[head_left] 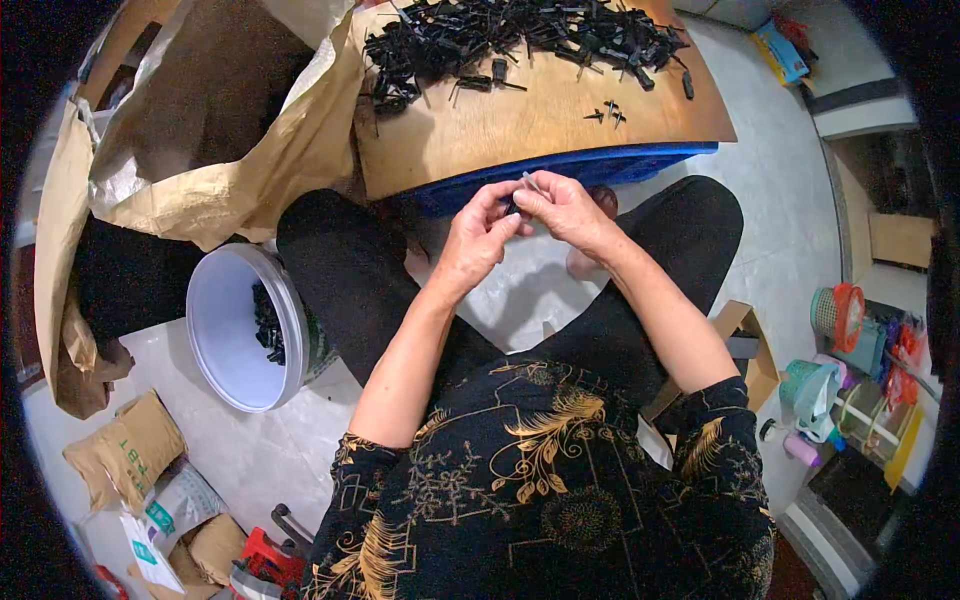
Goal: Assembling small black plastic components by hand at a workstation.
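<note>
Here the left hand (482, 232) pinches a small black piece (513, 208) (its shape mostly hidden), while the right hand (567, 208), close alongside, grips a slim pale piece (532, 183). Both pieces are just short of the worktop (450, 145), where a heap of black parts (520, 38) sprawls.

Count: two hands, left hand (478, 238) and right hand (572, 212), with one black part (513, 209) and one slim pale piece (533, 183) between them. Wooden board (450, 145): one; the heap of black pieces (560, 35) along its far edge is too tangled to count; about three small pieces (612, 106) lie toward its near right corner. White bucket (225, 325): one. Large brown sack (215, 200): one.
</note>
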### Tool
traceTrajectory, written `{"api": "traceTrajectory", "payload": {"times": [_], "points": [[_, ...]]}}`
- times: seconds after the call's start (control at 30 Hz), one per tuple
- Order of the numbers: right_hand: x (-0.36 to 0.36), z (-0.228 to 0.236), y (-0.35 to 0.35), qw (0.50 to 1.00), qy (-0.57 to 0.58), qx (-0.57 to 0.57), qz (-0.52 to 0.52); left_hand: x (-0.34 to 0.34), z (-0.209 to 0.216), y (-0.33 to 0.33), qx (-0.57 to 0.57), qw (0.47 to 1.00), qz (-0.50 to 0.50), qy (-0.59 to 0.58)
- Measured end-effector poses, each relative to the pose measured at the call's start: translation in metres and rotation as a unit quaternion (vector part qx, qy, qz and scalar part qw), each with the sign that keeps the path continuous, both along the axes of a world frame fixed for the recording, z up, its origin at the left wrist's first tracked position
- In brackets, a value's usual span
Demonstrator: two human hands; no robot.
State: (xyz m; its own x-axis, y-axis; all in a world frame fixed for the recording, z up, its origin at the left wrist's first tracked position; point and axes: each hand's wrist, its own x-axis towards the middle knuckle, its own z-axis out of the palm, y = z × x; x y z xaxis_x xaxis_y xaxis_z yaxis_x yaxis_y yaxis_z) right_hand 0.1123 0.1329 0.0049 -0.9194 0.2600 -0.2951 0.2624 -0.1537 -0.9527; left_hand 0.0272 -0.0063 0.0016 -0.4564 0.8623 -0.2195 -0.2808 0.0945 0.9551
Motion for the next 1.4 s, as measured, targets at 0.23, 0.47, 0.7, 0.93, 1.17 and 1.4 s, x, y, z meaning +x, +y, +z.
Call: {"api": "traceTrajectory", "payload": {"times": [0.23, 0.47, 0.7, 0.93, 1.17, 1.4], "points": [[0.000, 0.005, -0.015, 0.990, -0.069, -0.126, -0.014, -0.003, -0.001, 0.003, -0.030, 0.994, 0.108, -0.010], [-0.006, 0.001, -0.021, 0.991, -0.070, -0.115, -0.018, -0.002, -0.006, 0.007, -0.037, 0.991, 0.130, 0.001], [-0.011, 0.001, -0.021, 0.988, -0.074, -0.132, -0.032, -0.001, -0.008, 0.011, -0.029, 0.989, 0.143, -0.004], [-0.022, 0.009, -0.019, 0.987, -0.102, -0.118, -0.038, 0.000, -0.013, 0.015, -0.036, 0.959, 0.197, 0.202], [-0.040, 0.006, -0.014, 0.975, -0.171, -0.143, -0.006, -0.007, -0.027, 0.014, -0.084, 0.942, 0.210, 0.246], [-0.077, -0.008, 0.045, 0.956, -0.010, 0.252, 0.151, -0.029, 0.050, -0.022, 0.035, 0.965, 0.259, 0.025]]}}
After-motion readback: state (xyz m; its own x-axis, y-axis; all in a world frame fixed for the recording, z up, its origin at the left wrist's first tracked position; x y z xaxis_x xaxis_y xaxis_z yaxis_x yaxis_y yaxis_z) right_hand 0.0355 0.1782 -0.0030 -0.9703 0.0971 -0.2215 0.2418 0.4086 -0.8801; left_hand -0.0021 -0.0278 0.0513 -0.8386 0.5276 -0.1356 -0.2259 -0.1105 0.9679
